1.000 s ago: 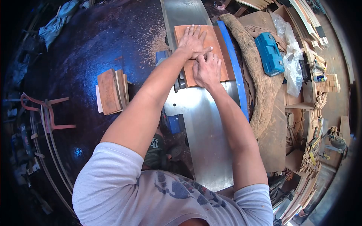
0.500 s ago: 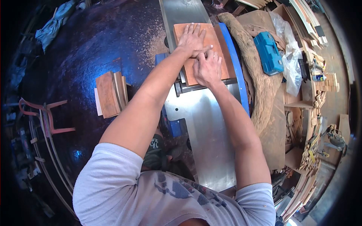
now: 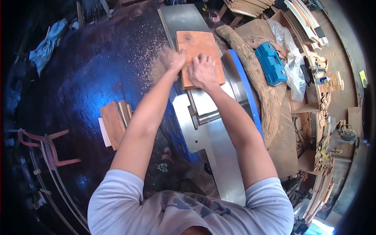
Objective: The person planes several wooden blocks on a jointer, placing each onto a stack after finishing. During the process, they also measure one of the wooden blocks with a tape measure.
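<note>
A reddish-brown wooden board (image 3: 195, 45) lies flat on the far metal bed (image 3: 184, 19) of a jointer, left of its blue-edged fence (image 3: 246, 84). My right hand (image 3: 203, 73) presses on the board's near half, with its fingers bent and closed against the face. My left hand (image 3: 172, 59) is at the board's left edge, its thumb side close to the wood. Motion smears its fingers, so I cannot make out their grip. Nearer to me, the jointer's near bed (image 3: 223, 160) shows bare metal.
Several stacked boards (image 3: 113, 123) stand on the dark floor at left, near a red-framed chair (image 3: 51, 147). Wood shavings (image 3: 150, 66) litter the floor by the jointer. Right of the fence are a rough log (image 3: 270, 102), a teal case (image 3: 271, 64) and wood-filled shelves (image 3: 313, 113).
The board has moved forward along the jointer, away from the near bed. My left hand has left the board's top for its left edge; my right hand stays on the board.
</note>
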`<control>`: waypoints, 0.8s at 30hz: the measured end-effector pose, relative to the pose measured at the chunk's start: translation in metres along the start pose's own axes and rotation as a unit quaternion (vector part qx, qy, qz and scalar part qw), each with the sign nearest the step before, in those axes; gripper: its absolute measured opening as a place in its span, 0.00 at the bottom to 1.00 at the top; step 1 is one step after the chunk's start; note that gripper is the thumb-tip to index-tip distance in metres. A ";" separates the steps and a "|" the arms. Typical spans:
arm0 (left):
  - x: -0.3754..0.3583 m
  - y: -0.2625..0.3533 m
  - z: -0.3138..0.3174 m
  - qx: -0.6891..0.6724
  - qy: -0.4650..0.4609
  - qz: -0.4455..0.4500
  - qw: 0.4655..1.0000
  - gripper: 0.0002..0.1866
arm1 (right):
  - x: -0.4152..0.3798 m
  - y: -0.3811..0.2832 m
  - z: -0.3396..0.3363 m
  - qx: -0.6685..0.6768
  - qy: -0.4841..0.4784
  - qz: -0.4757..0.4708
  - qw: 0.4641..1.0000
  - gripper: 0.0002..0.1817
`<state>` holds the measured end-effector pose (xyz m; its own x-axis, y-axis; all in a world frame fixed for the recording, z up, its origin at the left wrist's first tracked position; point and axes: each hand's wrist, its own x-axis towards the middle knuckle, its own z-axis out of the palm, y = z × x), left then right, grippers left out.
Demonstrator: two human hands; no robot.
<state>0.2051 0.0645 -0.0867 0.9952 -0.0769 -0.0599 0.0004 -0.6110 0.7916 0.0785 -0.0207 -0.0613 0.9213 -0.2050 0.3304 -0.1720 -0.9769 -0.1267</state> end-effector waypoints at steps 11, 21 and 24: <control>0.005 -0.085 -0.105 -0.189 -0.124 -0.178 0.958 0.48 | -0.079 -0.126 -0.132 0.422 -0.027 -0.094 0.901 0.15; -0.310 -0.179 -0.289 -0.708 -0.403 -0.201 0.544 0.35 | -0.445 -0.099 -0.207 0.530 -0.062 0.256 0.806 0.12; -0.393 -0.143 -0.296 -0.749 -0.401 -0.211 0.483 0.36 | -0.482 -0.099 -0.234 0.487 -0.055 0.212 0.845 0.11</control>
<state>-0.1577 0.4149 0.0037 0.5175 -0.8426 -0.1487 0.8552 0.5039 0.1211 -0.4301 0.1613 0.0109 0.8852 -0.4648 -0.0203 -0.1755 -0.2933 -0.9398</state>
